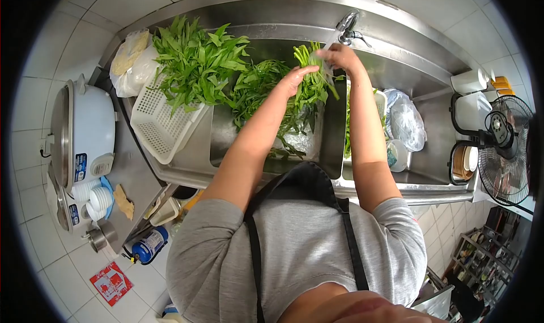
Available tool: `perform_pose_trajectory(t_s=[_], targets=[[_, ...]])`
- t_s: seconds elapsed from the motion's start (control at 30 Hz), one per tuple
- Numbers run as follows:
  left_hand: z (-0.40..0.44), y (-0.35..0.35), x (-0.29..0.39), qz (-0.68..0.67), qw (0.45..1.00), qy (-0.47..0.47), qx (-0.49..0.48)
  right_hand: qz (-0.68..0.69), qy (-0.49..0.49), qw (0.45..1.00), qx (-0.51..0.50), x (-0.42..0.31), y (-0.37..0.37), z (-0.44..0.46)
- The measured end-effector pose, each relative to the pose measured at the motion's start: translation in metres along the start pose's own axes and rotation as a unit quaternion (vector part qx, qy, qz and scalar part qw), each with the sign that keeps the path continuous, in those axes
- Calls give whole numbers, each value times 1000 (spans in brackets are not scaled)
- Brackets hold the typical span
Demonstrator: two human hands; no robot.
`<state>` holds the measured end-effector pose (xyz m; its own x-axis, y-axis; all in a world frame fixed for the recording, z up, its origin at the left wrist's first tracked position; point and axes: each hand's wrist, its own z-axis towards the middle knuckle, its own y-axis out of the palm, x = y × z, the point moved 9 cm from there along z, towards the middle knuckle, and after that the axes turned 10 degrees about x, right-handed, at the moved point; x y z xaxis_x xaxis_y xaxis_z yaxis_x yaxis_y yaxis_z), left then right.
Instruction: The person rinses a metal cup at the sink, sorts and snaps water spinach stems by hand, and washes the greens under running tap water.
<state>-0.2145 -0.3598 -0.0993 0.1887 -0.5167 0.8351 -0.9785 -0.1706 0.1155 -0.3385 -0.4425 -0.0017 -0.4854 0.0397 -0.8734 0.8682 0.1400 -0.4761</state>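
Observation:
My left hand is closed around a bunch of water spinach over the left sink basin, its stems pointing up toward the faucet. Beside those stems is my right hand, under the running faucet; its fingertips are smeared by motion, so their grip is unclear. More loose greens lie in the left basin, partly in water. A large pile of greens rests on a white perforated basket at the left.
Plastic bags sit behind the basket. The right basin holds a clear plastic bag, a small tub and more greens, partly hidden by my right arm. A fan stands at the right, a large cooker at the left.

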Motion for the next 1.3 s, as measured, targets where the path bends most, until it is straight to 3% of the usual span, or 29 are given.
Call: perform_pose_trajectory(t_s=[0.07,0.13,0.23,0.43,0.67,0.7,0.83,0.97,1.07,1.2,1.3], targets=[[-5,21,0,-99,983,-24,-151,95,56,982,-156,14,31,-11],[-2,20,-1,-111,983,-33,-145,106,42,983,-142,16,29,-11],[-11,8,9,-191,979,-23,-65,230,15,971,-58,15,19,-8],[19,-4,-3,-164,986,29,6,236,24,968,-85,19,31,-7],[-19,11,27,-42,995,87,-27,104,-9,990,-95,12,32,-11],[-22,12,27,-51,996,70,-31,187,35,976,-106,16,33,-12],[-21,10,26,-140,990,15,-17,284,60,956,-48,27,35,-5],[-10,11,23,-120,991,27,-45,147,-13,989,2,14,27,-9],[-7,7,27,-88,994,60,-4,161,18,987,4,17,28,-11],[-14,8,38,-76,992,96,-2,295,34,954,-34,17,38,-16],[-13,17,28,-33,996,21,-76,267,52,960,-68,21,40,-18]])
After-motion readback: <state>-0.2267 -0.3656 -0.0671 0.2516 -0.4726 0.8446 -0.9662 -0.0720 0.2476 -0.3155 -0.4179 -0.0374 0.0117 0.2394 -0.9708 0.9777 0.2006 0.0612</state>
